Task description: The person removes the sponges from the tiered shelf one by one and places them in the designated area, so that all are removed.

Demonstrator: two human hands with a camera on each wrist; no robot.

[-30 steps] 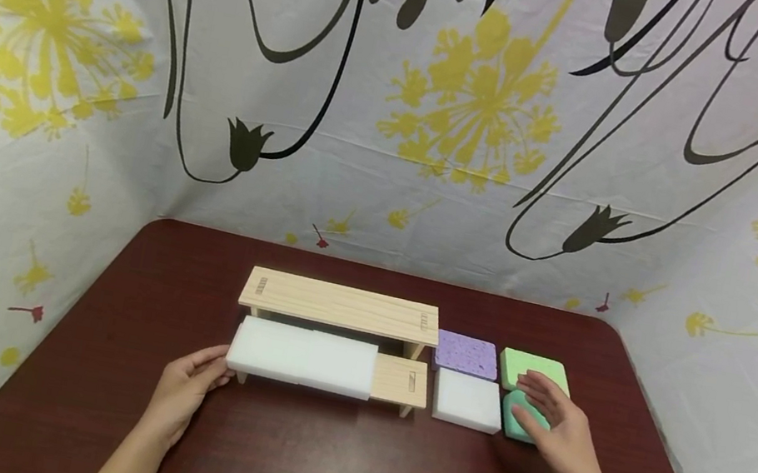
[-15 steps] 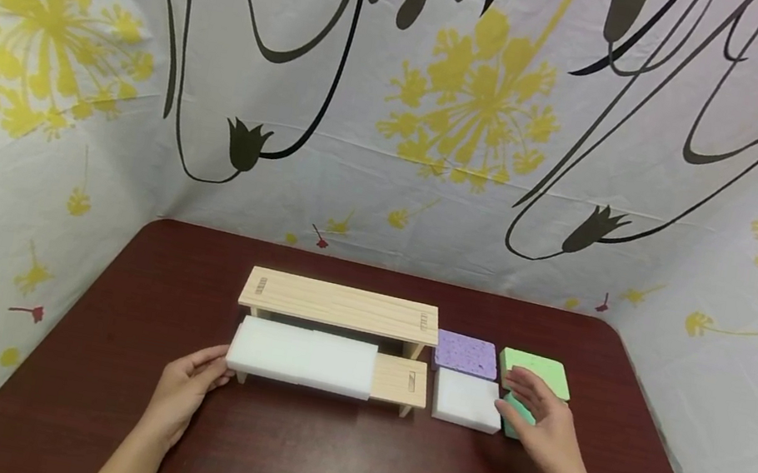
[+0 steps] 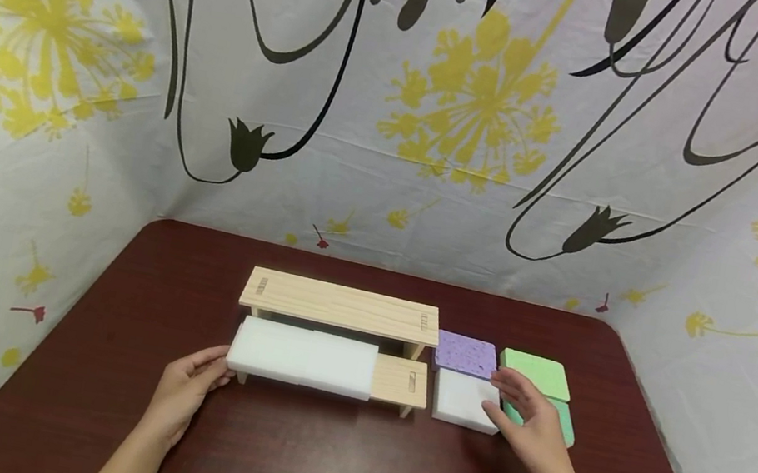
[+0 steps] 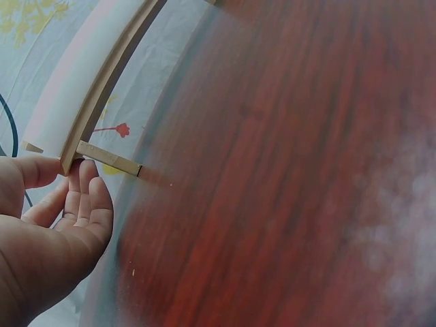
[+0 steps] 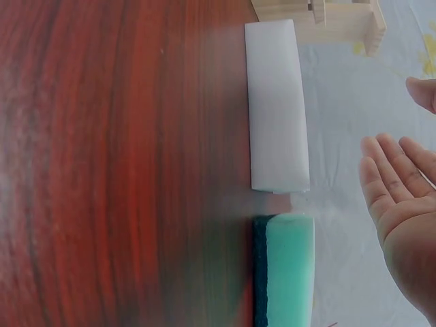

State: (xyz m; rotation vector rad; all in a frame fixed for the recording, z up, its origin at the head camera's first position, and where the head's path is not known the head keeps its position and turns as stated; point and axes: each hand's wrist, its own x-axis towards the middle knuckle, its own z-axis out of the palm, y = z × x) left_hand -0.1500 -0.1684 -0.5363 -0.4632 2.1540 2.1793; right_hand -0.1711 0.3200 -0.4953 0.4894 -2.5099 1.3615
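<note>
A two-step wooden rack (image 3: 340, 305) stands mid-table, with two white sponges (image 3: 268, 349) side by side on its lower step. My left hand (image 3: 187, 393) pinches the left end of that step, thumb on the upper side and fingers beneath, as the left wrist view shows. My right hand (image 3: 537, 438) hovers with spread fingers over the right edge of a loose white sponge (image 3: 459, 397), nothing in its grasp. Partly behind this hand lies a teal sponge (image 3: 566, 426); its dark scouring layer shows in the right wrist view.
Behind the loose white sponge lies a purple sponge (image 3: 466, 354), close against the rack's right end. A light green sponge (image 3: 539, 373) sits right of it, behind the teal one. Patterned cloth (image 3: 457, 225) hangs around the dark red table (image 3: 301, 460).
My right hand has moved left, from over the teal sponge to the edge of the loose white sponge, uncovering more of the teal one. The left hand stays in place.
</note>
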